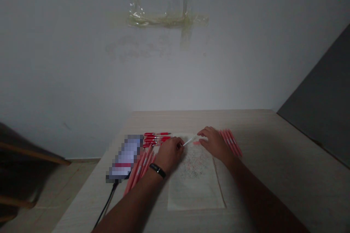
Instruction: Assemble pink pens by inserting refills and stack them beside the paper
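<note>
My left hand (172, 150), with a black band on its wrist, pinches one end of a slim whitish pen refill or tube (189, 140); which of the two it is I cannot tell. The tube slants up and right over a scribbled sheet of paper (197, 193). Close to its far end is my right hand (212, 141), thumb and fingers apart and holding nothing I can see. A small pinkish-red piece (197, 142) shows just below those fingertips. Left of my left hand lie several red pens (157, 139) and a bundle of longer pink pens (139, 169).
More pink pens (231, 142) lie in a row beyond my right hand. At the table's left edge a phone (126, 158), blurred out, has a black cable (108, 200) attached. The pale wooden table (273, 189) meets the wall. A dark chair (24, 174) stands at left.
</note>
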`<state>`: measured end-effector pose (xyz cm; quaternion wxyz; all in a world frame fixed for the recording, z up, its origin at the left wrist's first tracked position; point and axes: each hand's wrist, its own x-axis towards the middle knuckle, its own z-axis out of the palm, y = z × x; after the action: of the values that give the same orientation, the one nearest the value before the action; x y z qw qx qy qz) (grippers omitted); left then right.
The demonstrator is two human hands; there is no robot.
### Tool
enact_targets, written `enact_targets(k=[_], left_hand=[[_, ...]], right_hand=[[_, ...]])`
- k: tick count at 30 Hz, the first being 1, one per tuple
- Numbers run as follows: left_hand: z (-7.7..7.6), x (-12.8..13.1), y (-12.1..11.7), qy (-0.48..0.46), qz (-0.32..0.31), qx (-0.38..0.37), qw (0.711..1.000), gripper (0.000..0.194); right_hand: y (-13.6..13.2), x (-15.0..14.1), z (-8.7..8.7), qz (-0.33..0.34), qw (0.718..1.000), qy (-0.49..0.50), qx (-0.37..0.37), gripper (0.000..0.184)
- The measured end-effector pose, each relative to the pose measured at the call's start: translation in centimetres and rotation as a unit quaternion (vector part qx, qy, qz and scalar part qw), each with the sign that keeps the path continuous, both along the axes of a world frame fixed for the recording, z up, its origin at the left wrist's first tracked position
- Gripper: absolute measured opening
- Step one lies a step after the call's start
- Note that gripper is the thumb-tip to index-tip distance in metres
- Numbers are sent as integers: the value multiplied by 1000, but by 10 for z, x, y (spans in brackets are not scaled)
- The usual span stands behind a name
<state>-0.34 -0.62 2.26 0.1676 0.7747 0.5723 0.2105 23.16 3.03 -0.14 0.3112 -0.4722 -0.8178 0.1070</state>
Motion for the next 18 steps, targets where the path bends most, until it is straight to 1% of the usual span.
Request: enact_targets(k=[2,4,8,11,16,18], left_hand=[[0,0,1,3,-1,7,1000,16],[0,-1,1,5,0,10,1000,17],[-2,-2,1,5,-6,15,1000,18],[-1,-2,1,9,-15,18,1000,18],[0,-2,0,22,-10,14,1000,19],[2,-2,0,24,-2,14,1000,18]], right_hand=[[0,1,4,9,1000,15,12,24],[-2,2,10,31,999,14,25,24],[-7,0,17,77,996,-13,33,10],[-9,-2,19,84,996,-23,29,5],[-9,-1,21,80,996,-38,30,5],[-6,4,22,64,996,-48,34,6]])
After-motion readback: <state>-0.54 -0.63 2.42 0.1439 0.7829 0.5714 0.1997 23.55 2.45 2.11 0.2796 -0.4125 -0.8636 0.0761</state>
